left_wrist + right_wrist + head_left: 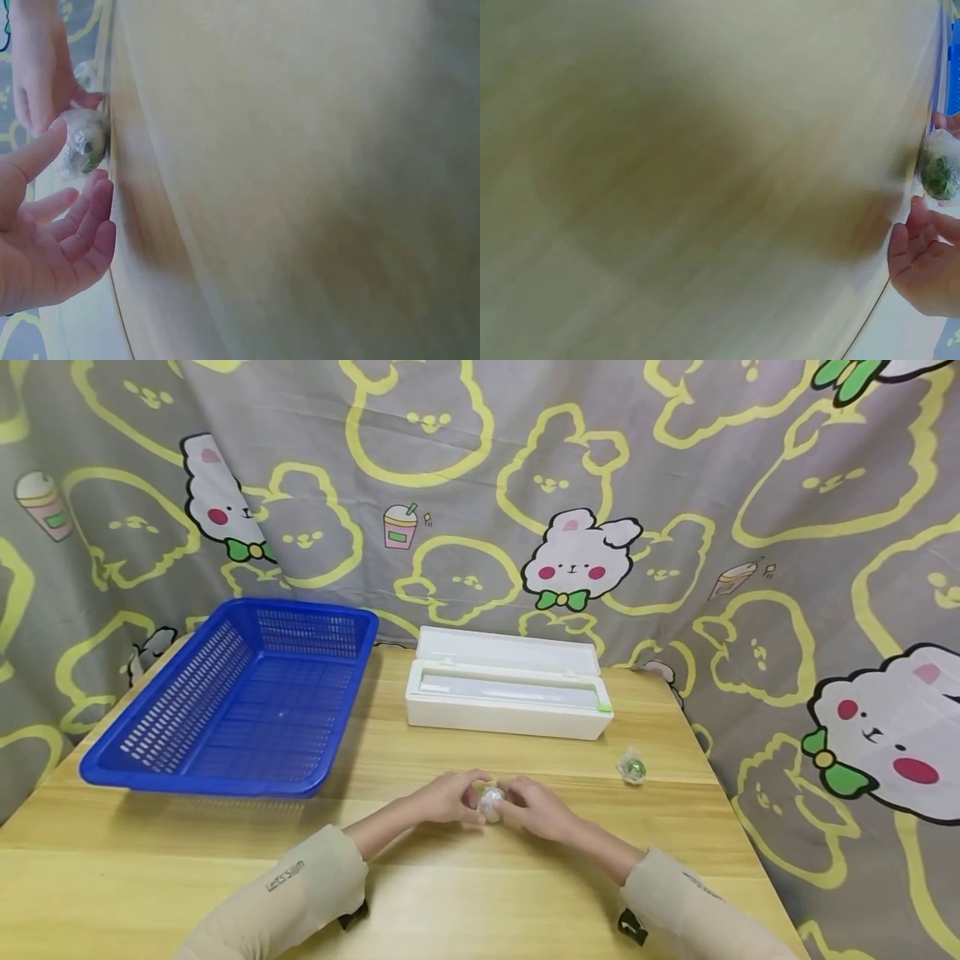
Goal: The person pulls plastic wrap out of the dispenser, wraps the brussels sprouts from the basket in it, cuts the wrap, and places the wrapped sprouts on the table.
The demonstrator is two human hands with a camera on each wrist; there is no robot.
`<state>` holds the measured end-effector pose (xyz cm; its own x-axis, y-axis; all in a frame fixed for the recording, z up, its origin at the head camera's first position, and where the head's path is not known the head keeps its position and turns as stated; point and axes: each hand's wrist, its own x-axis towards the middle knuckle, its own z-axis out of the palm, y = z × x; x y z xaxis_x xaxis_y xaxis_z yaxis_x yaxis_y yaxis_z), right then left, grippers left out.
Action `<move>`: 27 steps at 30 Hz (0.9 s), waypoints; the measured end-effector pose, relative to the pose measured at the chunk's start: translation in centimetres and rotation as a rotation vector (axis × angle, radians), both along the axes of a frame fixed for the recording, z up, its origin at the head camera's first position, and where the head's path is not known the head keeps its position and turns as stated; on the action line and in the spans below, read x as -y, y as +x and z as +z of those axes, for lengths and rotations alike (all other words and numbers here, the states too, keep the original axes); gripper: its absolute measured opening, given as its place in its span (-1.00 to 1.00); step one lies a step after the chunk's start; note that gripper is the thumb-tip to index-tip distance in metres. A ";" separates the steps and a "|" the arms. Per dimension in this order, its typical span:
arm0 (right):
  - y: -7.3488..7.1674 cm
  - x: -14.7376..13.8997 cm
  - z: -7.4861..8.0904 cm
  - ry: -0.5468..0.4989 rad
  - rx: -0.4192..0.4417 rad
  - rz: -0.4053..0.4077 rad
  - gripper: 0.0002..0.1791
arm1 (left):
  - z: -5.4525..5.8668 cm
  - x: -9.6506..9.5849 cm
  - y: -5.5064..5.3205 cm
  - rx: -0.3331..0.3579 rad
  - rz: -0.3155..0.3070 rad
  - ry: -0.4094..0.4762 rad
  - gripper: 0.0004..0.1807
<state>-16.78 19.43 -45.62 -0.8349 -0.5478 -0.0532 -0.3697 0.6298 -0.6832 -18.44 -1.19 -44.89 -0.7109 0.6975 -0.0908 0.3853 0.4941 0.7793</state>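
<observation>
A small round green thing wrapped in crinkled clear film (491, 805) is between both hands, low over the table in front of the person. My left hand (448, 797) holds it from the left, thumb on one side and fingertips on the other, as the left wrist view shows. From the opposite side my right hand (542, 810) grips the same bundle with thumb and fingers. Green shows through the film in the right wrist view, where the bundle (939, 166) is partly cut off. A second film-wrapped green ball (632, 768) lies on the table at the right.
A blue plastic basket (358, 693) stands at the left. Behind the hands is a long white cling film dispenser (510, 720), lid raised, with a green piece (604, 707) at its right end. A patterned curtain (465, 468) hangs behind the wooden table (450, 893).
</observation>
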 end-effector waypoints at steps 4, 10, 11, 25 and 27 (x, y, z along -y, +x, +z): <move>-0.1 0.4 0.0 -0.052 0.053 -0.025 -0.67 | 0.0 0.2 -0.1 0.021 0.039 0.010 -0.35; -0.3 0.7 -0.1 -0.115 -0.102 -0.100 -0.60 | -0.2 0.2 -0.3 0.043 0.105 0.010 -0.40; -0.3 0.7 -0.1 -0.107 -0.132 -0.086 -0.59 | -0.3 0.1 -0.3 0.043 0.109 0.010 -0.41; 0.9 -0.4 -0.1 -0.053 -0.236 -0.014 -0.53 | -0.4 -0.7 -0.1 -0.027 0.073 0.032 -0.66; 1.0 -0.4 -0.3 -0.057 -0.294 0.007 -0.57 | -0.4 -0.6 -0.1 -0.024 0.071 0.036 -0.72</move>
